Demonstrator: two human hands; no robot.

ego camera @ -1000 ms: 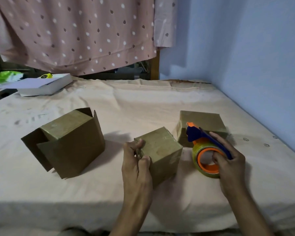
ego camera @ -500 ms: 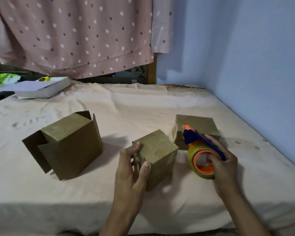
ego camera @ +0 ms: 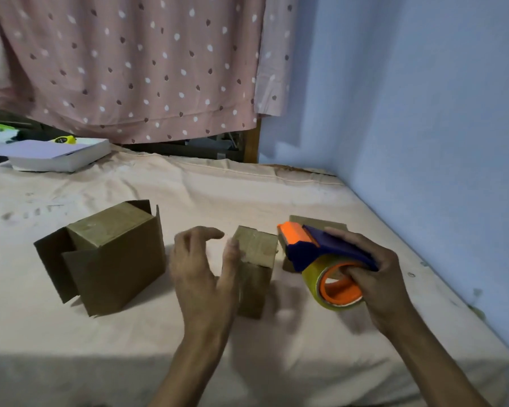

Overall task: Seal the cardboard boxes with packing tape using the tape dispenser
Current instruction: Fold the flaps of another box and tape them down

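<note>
Three brown cardboard boxes stand on the cloth-covered bed. A small box stands in the middle, with tape visible on its top. My left hand is at its left side, fingers spread and blurred, thumb against the box's near left edge. My right hand grips the blue and orange tape dispenser with its roll of clear tape, lifted just right of the small box. A large box with loose open flaps stands to the left. A third box lies behind the dispenser, mostly hidden.
A blue wall runs along the bed's right side. A white book or flat box lies at the far left with a yellow object on it. A dotted pink curtain hangs behind. The bed's front edge is close to me.
My left hand has let go of the small box and opened beside it. The small box has turned to stand more upright. My right hand has lifted the dispenser off the bed.
</note>
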